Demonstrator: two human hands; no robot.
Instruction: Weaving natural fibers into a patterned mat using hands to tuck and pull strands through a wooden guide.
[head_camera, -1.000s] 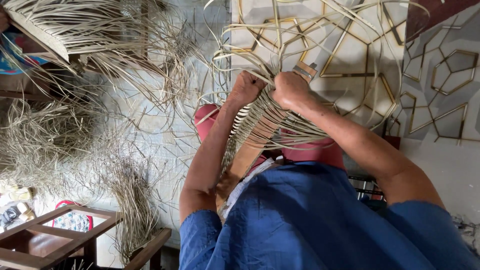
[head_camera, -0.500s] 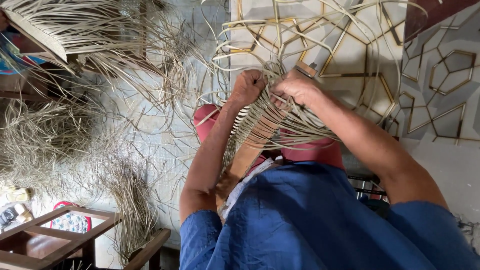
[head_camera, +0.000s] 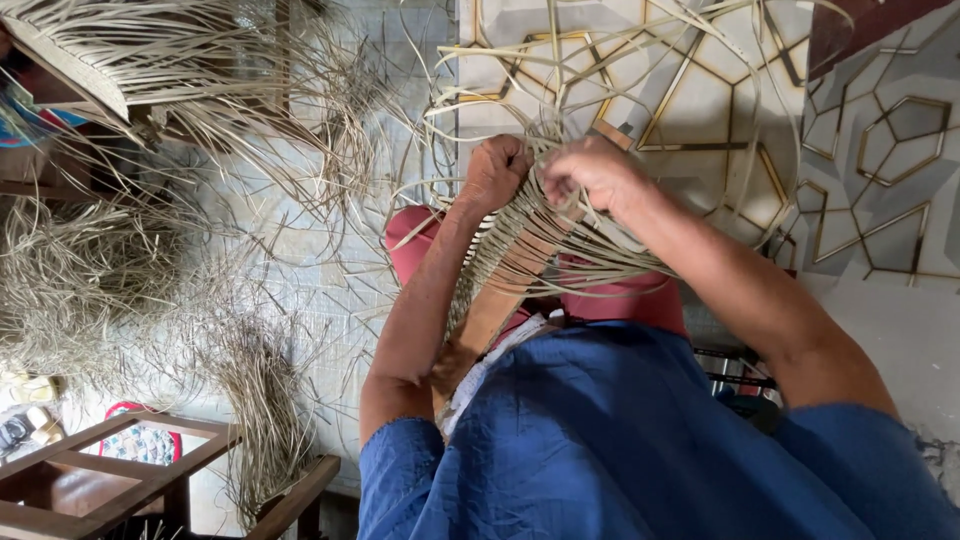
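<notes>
Dry straw-coloured strips lie all over on the far left, in loose heaps (head_camera: 90, 280) on the floor (head_camera: 300, 270), and a big bundle (head_camera: 150, 50) hangs over the top corner. Low down on that side stands a brown wooden chair frame (head_camera: 120, 470) with a small patterned red thing under it, though I cannot quite tell what that thing is. Moving to the middle, the left hand (head_camera: 497, 172) is curled shut around the top of a long woven band (head_camera: 495, 270) made of the same strips. That band runs from both hands down along the left arm toward the lap, where there is pink cloth (head_camera: 620, 300) and a blue shirt (head_camera: 620, 440). Just beside it, the right hand (head_camera: 592, 172) is also closed, pinching strips at the top edge of the band with bent fingers. The part of the band near the lap looks tight and finished. Many long loose strips (head_camera: 640, 90) fan out past the hands in big curls, so plenty seems left to weave. To the right, the floor has pale tiles with gold lines in star shapes (head_camera: 890, 160), and a plain white patch (head_camera: 900, 340) sits below them.
</notes>
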